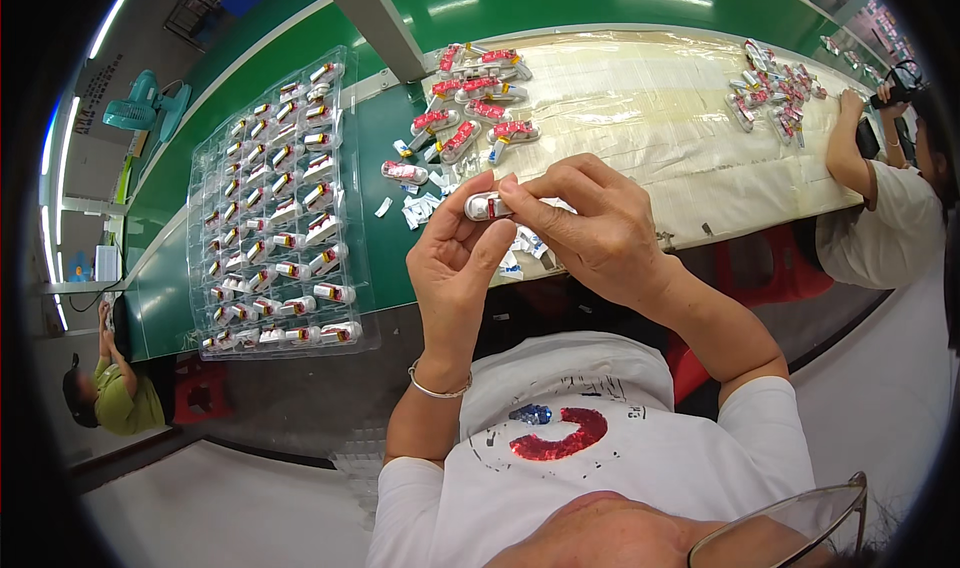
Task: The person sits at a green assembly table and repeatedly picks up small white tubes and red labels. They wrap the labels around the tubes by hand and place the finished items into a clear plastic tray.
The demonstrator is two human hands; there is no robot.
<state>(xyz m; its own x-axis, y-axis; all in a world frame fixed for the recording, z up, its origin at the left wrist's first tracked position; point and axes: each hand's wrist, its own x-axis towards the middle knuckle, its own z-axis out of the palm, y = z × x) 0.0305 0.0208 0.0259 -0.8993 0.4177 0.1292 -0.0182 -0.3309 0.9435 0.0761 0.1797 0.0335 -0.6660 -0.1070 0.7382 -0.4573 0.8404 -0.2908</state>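
Observation:
My left hand point(452, 264) and my right hand point(590, 226) meet above the near edge of the green bench point(385, 148). Together they pinch a small white capsule-shaped part with a red end point(487, 206). My left thumb and fingers cradle it from below, while my right fingertips press on its top. Behind the hands lies a pile of similar red-and-white parts point(475, 103). Small white scraps point(418, 208) are scattered just left of the hands.
A clear plastic tray point(272, 208) with rows of finished parts sits at the left on the bench. A pale conveyor belt point(660, 118) runs rightward, with another pile point(775, 93) near a co-worker's arm point(850, 148). Another person point(110, 388) sits far left.

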